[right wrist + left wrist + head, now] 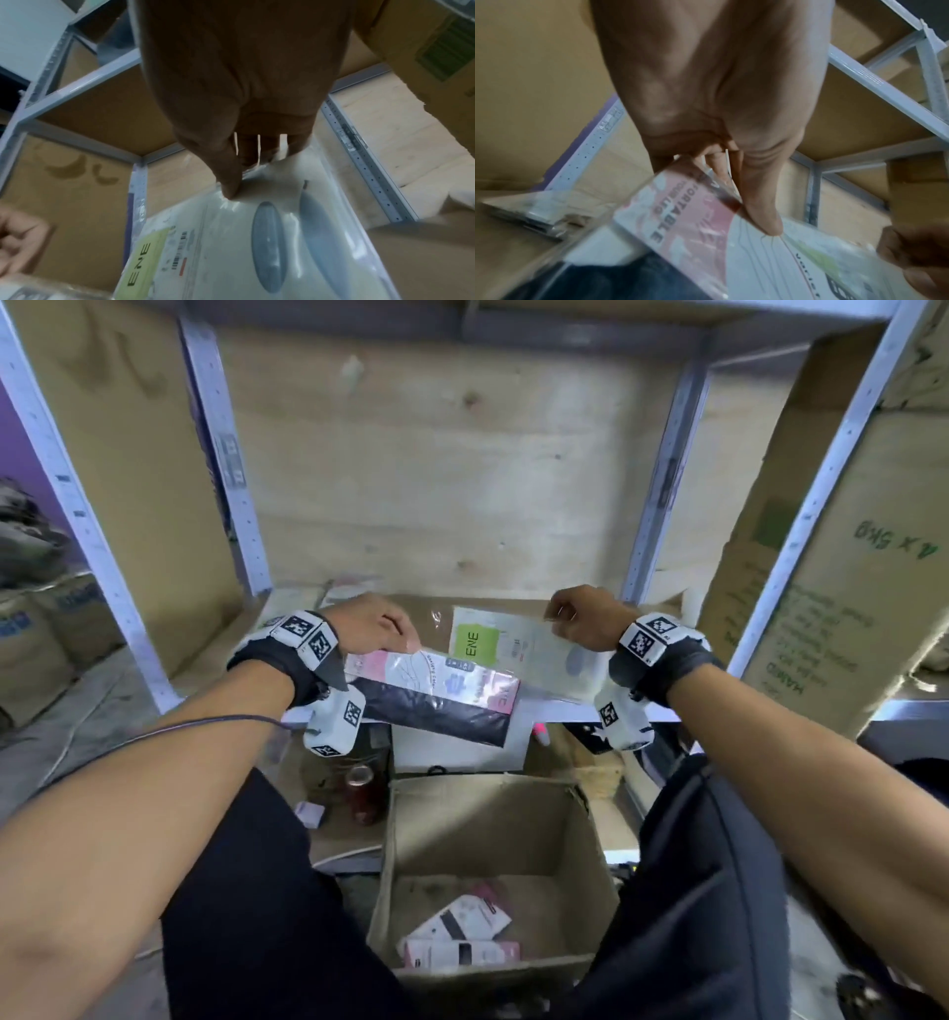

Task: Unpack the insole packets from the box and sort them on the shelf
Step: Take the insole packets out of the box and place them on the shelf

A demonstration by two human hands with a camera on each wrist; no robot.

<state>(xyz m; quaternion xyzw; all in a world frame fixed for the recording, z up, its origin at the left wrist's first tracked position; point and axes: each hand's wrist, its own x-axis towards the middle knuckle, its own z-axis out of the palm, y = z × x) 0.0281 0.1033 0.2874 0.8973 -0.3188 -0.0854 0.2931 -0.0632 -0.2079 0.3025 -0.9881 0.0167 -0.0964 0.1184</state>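
The left hand (371,622) holds a pink packet (441,686). Its thumb (762,207) presses on top of the packet and the other fingers curl under it, so the fingers are clamped on the packet's end. The rest of the pink packet sticks out from the fingers toward the person, over the front edge of the shelf (554,711).

The right hand (583,617) holds a white packet with a green label (518,654). Its thumb (228,182) and curled fingers pinch the packet's far corner. The packet spreads out below the fingers and lies low over the shelf, just beside the pink packet.

Down below both hands sits an open cardboard box (493,819). More pink and white packets (459,937) lie flat on its bottom.
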